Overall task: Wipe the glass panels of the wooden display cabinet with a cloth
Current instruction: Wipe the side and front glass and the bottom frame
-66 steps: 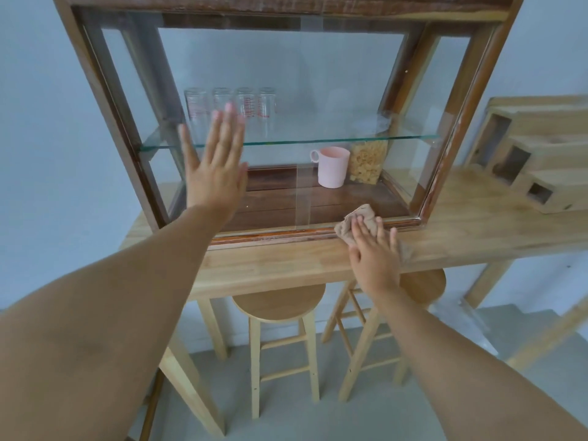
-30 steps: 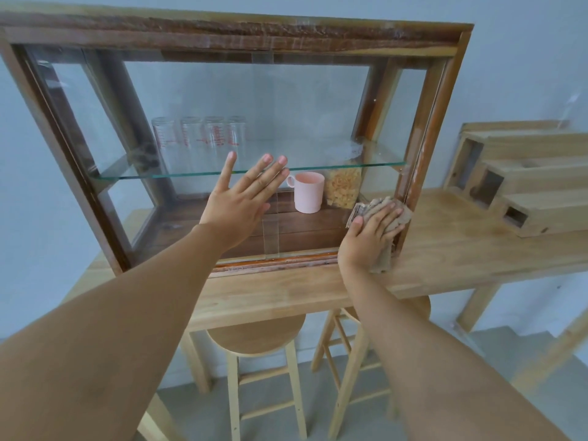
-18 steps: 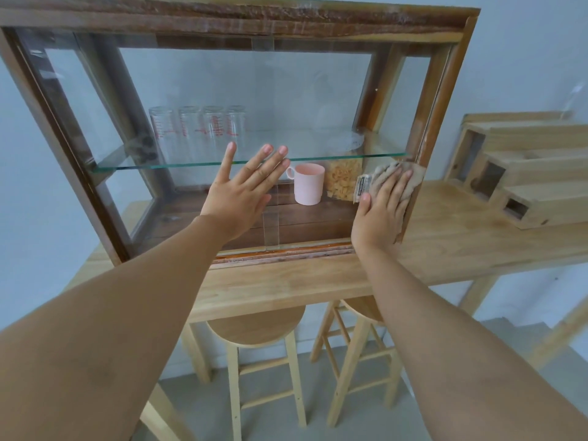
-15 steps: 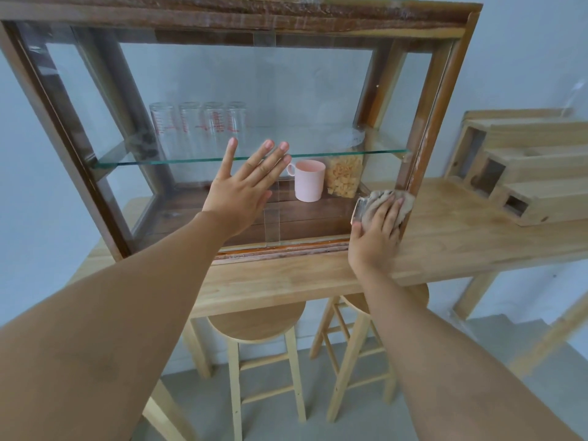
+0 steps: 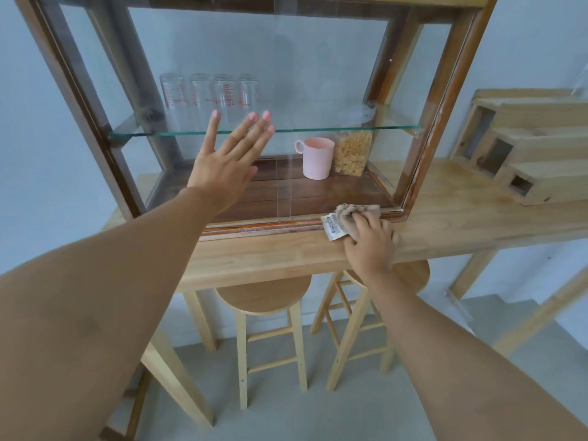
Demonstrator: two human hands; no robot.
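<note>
The wooden display cabinet [image 5: 444, 90] stands on a light wooden table [image 5: 286, 253], its front glass panel [image 5: 318, 74] facing me. My left hand [image 5: 227, 160] lies flat on the left half of the glass, fingers straight and spread. My right hand [image 5: 369, 240] presses a beige cloth [image 5: 345, 218] with a white label against the cabinet's bottom front rail near the right corner, fingers bent over the cloth.
Inside, several clear glasses [image 5: 206, 97] stand on a glass shelf [image 5: 318, 130]; a pink mug [image 5: 316, 157] and a bag of pasta [image 5: 353, 151] sit on the floor. A stepped wooden rack [image 5: 534, 141] stands at right. Two stools [image 5: 264, 294] stand under the table.
My right hand has slid the cloth down from the right part of the glass to the bottom rail. My left hand stays flat on the glass.
</note>
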